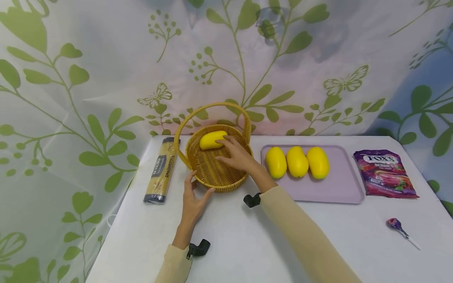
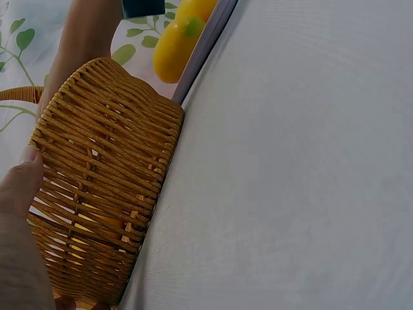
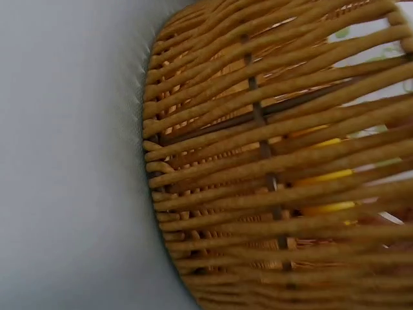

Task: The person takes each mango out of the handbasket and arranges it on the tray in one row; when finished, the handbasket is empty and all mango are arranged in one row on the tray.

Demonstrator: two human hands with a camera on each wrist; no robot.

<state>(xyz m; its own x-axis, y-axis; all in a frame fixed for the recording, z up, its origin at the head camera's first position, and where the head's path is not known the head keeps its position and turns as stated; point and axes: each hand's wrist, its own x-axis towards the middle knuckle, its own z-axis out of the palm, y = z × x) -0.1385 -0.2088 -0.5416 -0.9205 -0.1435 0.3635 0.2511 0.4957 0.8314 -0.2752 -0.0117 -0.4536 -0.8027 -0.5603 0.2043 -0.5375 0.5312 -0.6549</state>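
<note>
A round wicker basket (image 1: 220,167) with a tall arched handle stands on the table. One yellow mango (image 1: 209,140) lies inside it, near the back wall. My right hand (image 1: 236,154) reaches into the basket; its fingers touch the mango's right end while the thumb stands apart from the fruit. At the basket's front left, my left hand (image 1: 194,200) holds the side, thumb and fingers spread along the wall. In the left wrist view, the left thumb (image 2: 24,177) rests at the rim of the basket (image 2: 110,155). Woven strands hide the right hand in the right wrist view.
Right of the basket, a lilac tray (image 1: 339,188) carries three yellow mangoes (image 1: 297,162). A spaghetti packet (image 1: 162,171) lies to the left. Farther right are a purple candy bag (image 1: 385,173) and a lollipop (image 1: 398,227). A leaf-patterned curtain (image 1: 226,67) hangs behind the table.
</note>
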